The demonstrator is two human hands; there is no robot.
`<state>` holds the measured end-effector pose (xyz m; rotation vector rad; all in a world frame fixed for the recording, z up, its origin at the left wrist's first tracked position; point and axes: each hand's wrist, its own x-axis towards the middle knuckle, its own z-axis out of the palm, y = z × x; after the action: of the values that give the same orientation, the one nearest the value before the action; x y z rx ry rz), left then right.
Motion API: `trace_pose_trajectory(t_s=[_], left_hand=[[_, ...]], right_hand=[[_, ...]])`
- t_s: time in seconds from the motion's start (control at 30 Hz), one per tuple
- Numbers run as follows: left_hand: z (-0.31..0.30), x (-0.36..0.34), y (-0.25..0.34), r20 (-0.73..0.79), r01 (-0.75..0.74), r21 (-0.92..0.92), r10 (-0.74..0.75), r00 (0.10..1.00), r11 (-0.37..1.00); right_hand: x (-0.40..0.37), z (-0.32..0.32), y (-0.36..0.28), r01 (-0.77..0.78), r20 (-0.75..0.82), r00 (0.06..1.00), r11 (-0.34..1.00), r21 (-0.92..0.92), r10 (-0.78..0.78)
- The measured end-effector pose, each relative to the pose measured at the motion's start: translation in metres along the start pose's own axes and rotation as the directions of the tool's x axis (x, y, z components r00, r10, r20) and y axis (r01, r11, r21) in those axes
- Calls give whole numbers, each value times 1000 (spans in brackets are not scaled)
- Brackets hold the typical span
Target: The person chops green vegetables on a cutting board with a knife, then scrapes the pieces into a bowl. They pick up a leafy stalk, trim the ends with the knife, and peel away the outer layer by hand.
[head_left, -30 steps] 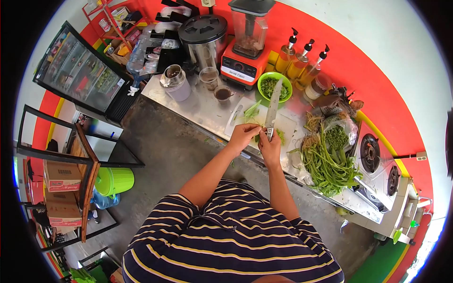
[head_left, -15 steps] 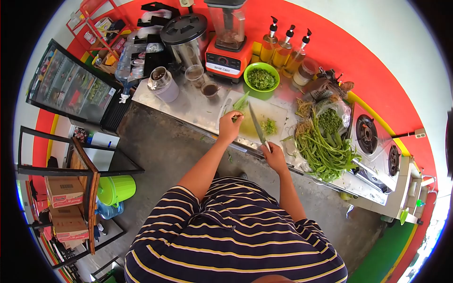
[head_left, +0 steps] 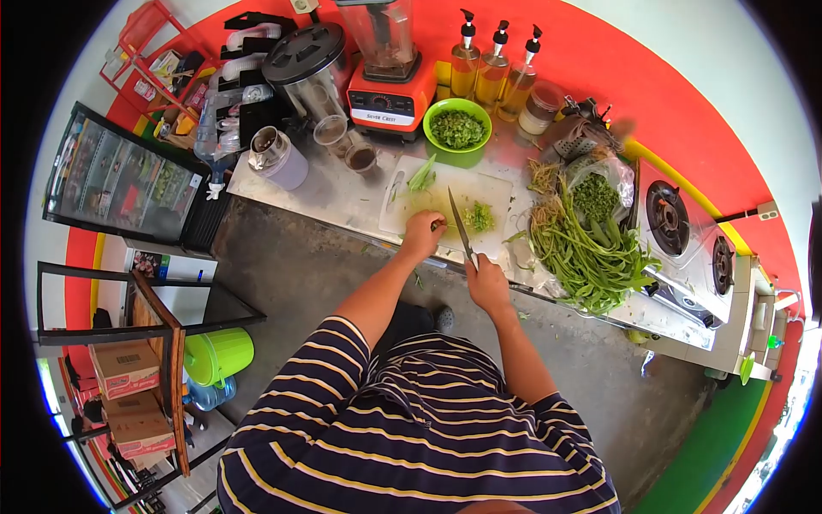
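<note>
A white cutting board point(head_left: 497, 190) lies on the steel counter. Chopped greens point(head_left: 479, 217) are heaped on its right part, and a leafy piece point(head_left: 422, 174) lies at its upper left. My right hand point(head_left: 488, 283) grips the handle of a knife point(head_left: 460, 221), whose blade points up and away over the board. My left hand point(head_left: 423, 234) is closed at the board's front edge, left of the blade, with a small bit of green at its fingertips. Behind the board stands a green bowl point(head_left: 457, 128) of chopped greens.
Long leafy greens point(head_left: 586, 257) and a plastic bag of greens point(head_left: 594, 195) lie to the right, before a gas stove point(head_left: 681, 231). Behind are a red blender point(head_left: 390, 101), pump bottles point(head_left: 492, 73) and a jar. Cups point(head_left: 330, 131) and a steel-topped container point(head_left: 278, 158) stand left.
The view has shifted, so the counter items sit further left. My left hand has drawn down toward the board's front edge, away from the leafy piece. The knife stays in my right hand.
</note>
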<state>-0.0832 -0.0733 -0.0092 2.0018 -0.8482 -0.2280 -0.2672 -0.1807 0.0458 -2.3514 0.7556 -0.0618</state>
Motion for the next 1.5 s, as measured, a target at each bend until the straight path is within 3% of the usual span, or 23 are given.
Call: trace_pose_trajectory(t_s=[0.07,0.13,0.27,0.33,0.5,0.6,0.73,0.83,0.93,1.03,1.2,1.27,1.33,1.4,1.43,1.5], left_hand=[[1,1,-1,7,-43,93,43,999,995],[0,4,-2,-1,-59,88,59,998,994],[1,-1,-1,-21,-72,73,73,997,995],[4,-3,-1,-60,-70,33,72,996,997],[0,-8,5,-32,-90,147,96,995,985],[-1,-6,3,-83,-113,185,130,988,976],[5,-12,1,-154,-150,115,167,974,982],[0,-12,5,-130,-129,105,142,981,986],[-3,-15,10,-104,-100,95,109,989,991],[-1,-15,16,-148,-158,182,186,971,971],[-1,-30,20,-109,-196,246,228,968,949],[0,-29,21,-126,-203,219,234,964,954],[1,-26,15,-125,-138,192,163,979,972],[-1,-19,14,-100,-82,193,103,990,978],[-1,-17,15,-77,-14,192,29,997,981],[-4,-12,13,-54,-18,197,29,998,980]], right_hand=[[3,7,-12,-1,23,1000,999,-37,2],[1,16,-21,-97,100,988,980,-174,115],[6,37,-27,-119,141,976,943,-310,169],[19,33,-29,-55,116,989,954,-294,92],[25,25,-33,3,153,987,948,-318,48],[20,38,-36,-52,123,988,957,-286,91],[29,33,-41,-101,236,958,963,-250,162],[33,15,-48,-45,277,952,958,-282,126],[23,15,-47,-131,318,928,969,-212,195],[23,42,-33,-124,221,961,974,-189,165],[40,26,-41,-159,235,952,972,-172,197],[41,14,-46,-180,337,917,975,-132,215],[33,29,-38,-194,318,923,976,-103,217],[25,39,-37,-110,195,970,975,-191,147],[27,37,-39,-113,221,961,967,-227,164],[38,29,-43,-84,233,963,970,-229,138]])
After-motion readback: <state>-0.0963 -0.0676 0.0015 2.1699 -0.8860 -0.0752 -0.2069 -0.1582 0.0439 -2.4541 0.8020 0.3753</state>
